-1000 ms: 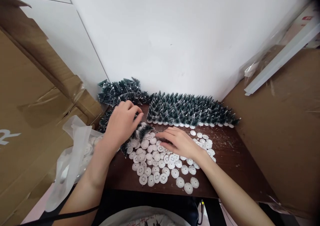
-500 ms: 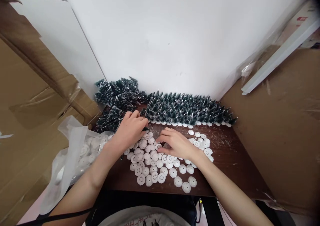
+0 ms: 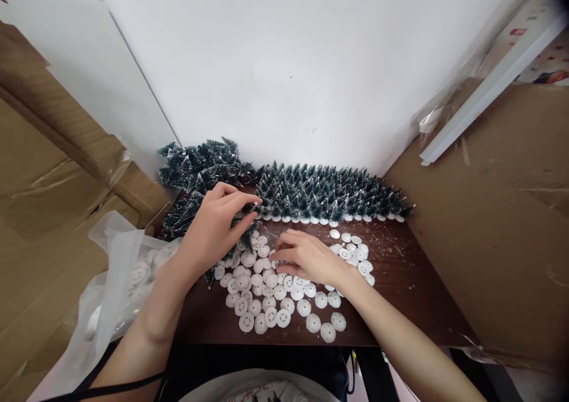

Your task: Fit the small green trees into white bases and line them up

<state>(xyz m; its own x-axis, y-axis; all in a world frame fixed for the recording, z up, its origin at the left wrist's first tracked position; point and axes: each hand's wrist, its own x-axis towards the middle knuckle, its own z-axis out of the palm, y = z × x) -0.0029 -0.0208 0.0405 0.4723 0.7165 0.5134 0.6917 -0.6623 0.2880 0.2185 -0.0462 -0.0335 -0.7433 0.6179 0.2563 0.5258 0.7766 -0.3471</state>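
Note:
My left hand [image 3: 220,227] is at the left end of a block of small snow-tipped bottle-brush trees [image 3: 311,191] standing on white bases. Its thumb and forefinger are apart, the fingertips close to the nearest trees. A dark green tree [image 3: 249,237] shows just below the thumb; whether the palm touches it is hidden. My right hand [image 3: 306,257] rests over scattered round white discs [image 3: 271,317], its fingers curled and the thumb closing around one white disc [image 3: 274,264]. Some discs show slots, others a small centre hole.
A heap of loose trees [image 3: 200,165] lies at the back left. On the left, a clear plastic bag [image 3: 111,271] holds more white discs beside a cardboard box [image 3: 57,212]. Another cardboard box [image 3: 498,224] borders the dark wooden table [image 3: 413,289] on the right. A white wall rises behind.
My left hand's thumb and forefinger have spread apart at the end of the tree block. My right fingers have closed in around a disc. The whole view has shifted slightly.

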